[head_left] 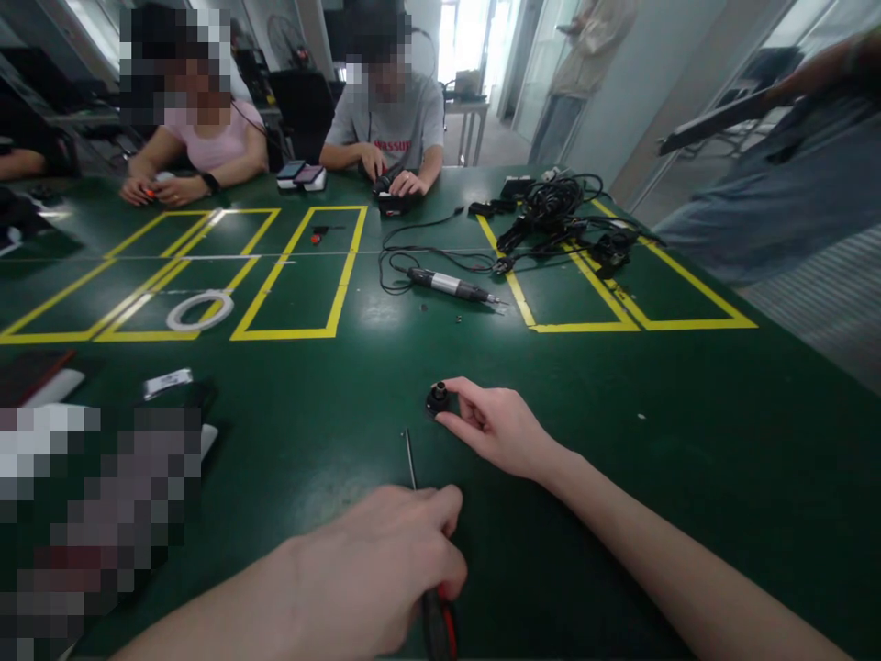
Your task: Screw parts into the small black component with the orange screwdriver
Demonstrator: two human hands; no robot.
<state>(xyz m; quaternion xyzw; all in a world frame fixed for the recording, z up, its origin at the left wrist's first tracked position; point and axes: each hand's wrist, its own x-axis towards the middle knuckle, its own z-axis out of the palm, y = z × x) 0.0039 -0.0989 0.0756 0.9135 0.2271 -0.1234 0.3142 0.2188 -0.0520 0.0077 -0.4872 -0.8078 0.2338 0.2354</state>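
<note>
My left hand (395, 560) is closed around a screwdriver (439, 624), whose black and red handle sticks out below my fingers. Its thin metal shaft points away from me, with the tip just above or on the table. Between the thumb and forefinger of my right hand (502, 427) is a small round black part (436, 400) with a brass-coloured collar on top. That part rests on the green table (309, 413), a little right of the screwdriver tip and apart from it.
Further back lie a corded electric screwdriver (451, 285), a tangle of black cables (557, 211) and a white tape ring (199, 311). Yellow tape marks rectangles on the table. Two people (385, 119) work with their hands across it; another person (777, 174) stands at the right.
</note>
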